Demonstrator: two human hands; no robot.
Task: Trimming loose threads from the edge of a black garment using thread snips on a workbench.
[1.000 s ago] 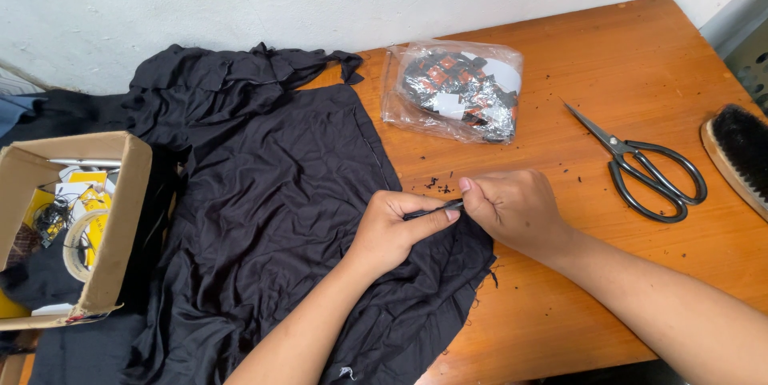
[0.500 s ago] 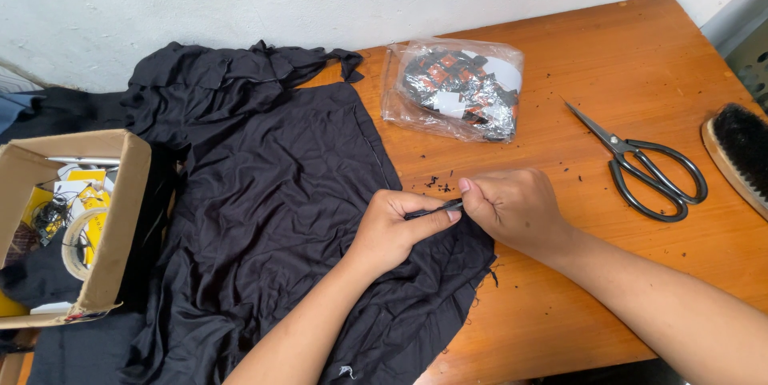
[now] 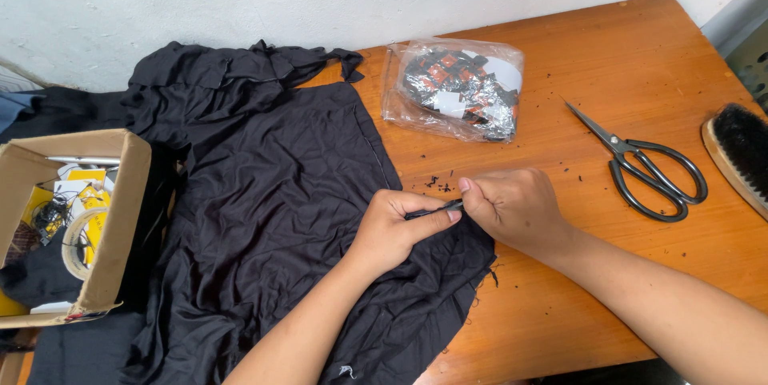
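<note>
Your left hand (image 3: pixel 392 229) pinches the edge of the black cloth (image 3: pixel 272 217), fingers closed on the fabric, near the front edge of the desk (image 3: pixel 640 57). Your right hand (image 3: pixel 512 209) touches it, fingers clamped on a thin dark tool (image 3: pixel 436 211). Beyond lie scissors (image 3: pixel 640 165), a brush (image 3: pixel 740 153) at the right edge, a plastic bag (image 3: pixel 456 89) and, left, a cardboard box (image 3: pixel 112 217).
</note>
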